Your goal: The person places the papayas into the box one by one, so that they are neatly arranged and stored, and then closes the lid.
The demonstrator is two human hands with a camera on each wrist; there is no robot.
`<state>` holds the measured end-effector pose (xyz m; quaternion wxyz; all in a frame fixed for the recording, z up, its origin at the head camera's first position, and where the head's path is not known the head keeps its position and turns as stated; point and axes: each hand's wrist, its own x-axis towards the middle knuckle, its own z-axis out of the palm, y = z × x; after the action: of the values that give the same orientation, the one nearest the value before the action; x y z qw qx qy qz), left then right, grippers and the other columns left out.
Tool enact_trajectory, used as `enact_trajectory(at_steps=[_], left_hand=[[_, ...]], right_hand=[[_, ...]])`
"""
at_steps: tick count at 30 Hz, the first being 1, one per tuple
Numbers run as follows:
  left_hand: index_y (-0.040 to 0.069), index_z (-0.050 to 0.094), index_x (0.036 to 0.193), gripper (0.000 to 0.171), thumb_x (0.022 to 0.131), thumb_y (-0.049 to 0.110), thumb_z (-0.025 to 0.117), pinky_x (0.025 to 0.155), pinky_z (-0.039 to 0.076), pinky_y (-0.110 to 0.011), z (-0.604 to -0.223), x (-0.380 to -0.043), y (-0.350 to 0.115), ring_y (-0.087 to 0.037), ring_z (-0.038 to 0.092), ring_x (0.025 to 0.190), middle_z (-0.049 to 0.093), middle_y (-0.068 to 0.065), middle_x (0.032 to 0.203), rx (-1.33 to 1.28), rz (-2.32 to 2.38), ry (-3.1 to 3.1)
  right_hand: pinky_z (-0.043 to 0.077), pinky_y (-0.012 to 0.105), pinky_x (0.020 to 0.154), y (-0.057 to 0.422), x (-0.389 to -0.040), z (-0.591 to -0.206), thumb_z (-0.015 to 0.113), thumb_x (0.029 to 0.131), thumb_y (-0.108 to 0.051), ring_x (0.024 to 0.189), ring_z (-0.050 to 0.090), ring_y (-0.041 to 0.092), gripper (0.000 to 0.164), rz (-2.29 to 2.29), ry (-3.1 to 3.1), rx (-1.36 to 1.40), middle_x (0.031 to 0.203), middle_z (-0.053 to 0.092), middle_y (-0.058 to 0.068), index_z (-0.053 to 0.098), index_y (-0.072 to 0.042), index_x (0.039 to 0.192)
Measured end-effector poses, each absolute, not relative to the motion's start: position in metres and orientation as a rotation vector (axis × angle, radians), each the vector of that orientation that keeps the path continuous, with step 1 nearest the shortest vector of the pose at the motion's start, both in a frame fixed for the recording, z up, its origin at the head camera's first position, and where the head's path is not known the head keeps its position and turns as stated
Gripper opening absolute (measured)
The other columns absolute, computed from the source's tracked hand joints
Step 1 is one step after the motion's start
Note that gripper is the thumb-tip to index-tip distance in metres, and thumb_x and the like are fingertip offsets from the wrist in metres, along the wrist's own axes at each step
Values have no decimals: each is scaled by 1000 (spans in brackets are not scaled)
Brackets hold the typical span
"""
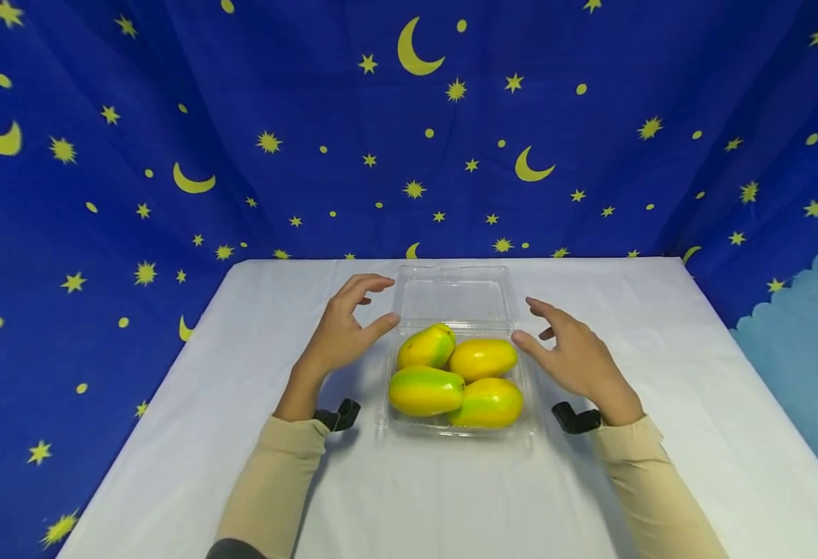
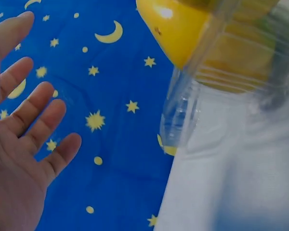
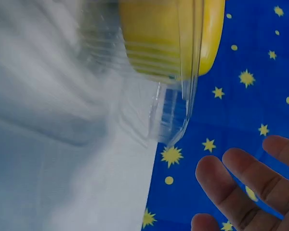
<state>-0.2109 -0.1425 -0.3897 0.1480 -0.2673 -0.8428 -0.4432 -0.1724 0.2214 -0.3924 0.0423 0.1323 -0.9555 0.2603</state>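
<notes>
Several yellow-green mangoes [image 1: 482, 359] sit in a clear plastic clamshell box [image 1: 409, 426]. Its hinged lid [image 1: 454, 301] lies folded back on the far side. To the left of the box is my left hand [image 1: 339, 334], fingers spread and thumb tip near the hinge; nothing is in it. On the opposite side my right hand [image 1: 580, 357] hovers with its thumb beside the box's right edge, also holding nothing. Both wrist views show relaxed fingers apart from the plastic wall, with yellow mango skin [image 3: 154, 38] visible through it in the right one.
A white cloth [image 1: 451, 505] covers the table. Behind and to the sides hangs a blue curtain [image 1: 353, 101] with yellow moons and stars. A black wrist mount [image 1: 339, 415] is on the left arm, and another black mount [image 1: 577, 418] on the right.
</notes>
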Motion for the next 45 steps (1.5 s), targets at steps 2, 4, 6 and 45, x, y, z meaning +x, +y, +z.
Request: enact_trajectory(at_steps=[2, 4, 6, 45], left_hand=[[23, 59, 135, 47, 91, 30, 75, 100, 49, -46, -394, -216, -142, -18, 54, 125, 57, 2, 137, -785, -1312, -2408], [20, 59, 135, 46, 92, 26, 74, 100, 49, -47, -398, -221, -143, -19, 55, 124, 58, 1, 137, -798, -1371, -2386], [18, 60, 135, 45, 92, 21, 74, 100, 50, -50, -404, -225, -144, -21, 55, 123, 58, -1, 136, -805, -1428, -2367], [22, 38, 155, 73, 93, 47, 69, 114, 41, -51, -451, -244, -156, -26, 47, 140, 42, 3, 157, -742, -1465, -2894]], right_hand=[[53, 54, 86, 224, -178, -392, 45, 100, -61, 109, 66, 32, 73, 844, -2936, 386, 149, 52, 15, 36, -14, 156], [52, 55, 89, 227, -182, -392, 42, 102, -60, 111, 66, 34, 72, 894, -2943, 376, 150, 51, 16, 36, -13, 156], [52, 55, 91, 230, -185, -393, 39, 103, -59, 113, 65, 36, 70, 948, -2953, 366, 151, 50, 17, 36, -13, 156], [59, 40, 90, 241, -206, -443, 62, 100, -36, 130, 53, 37, 71, 1652, -2957, 537, 148, 48, 16, 27, -20, 159]])
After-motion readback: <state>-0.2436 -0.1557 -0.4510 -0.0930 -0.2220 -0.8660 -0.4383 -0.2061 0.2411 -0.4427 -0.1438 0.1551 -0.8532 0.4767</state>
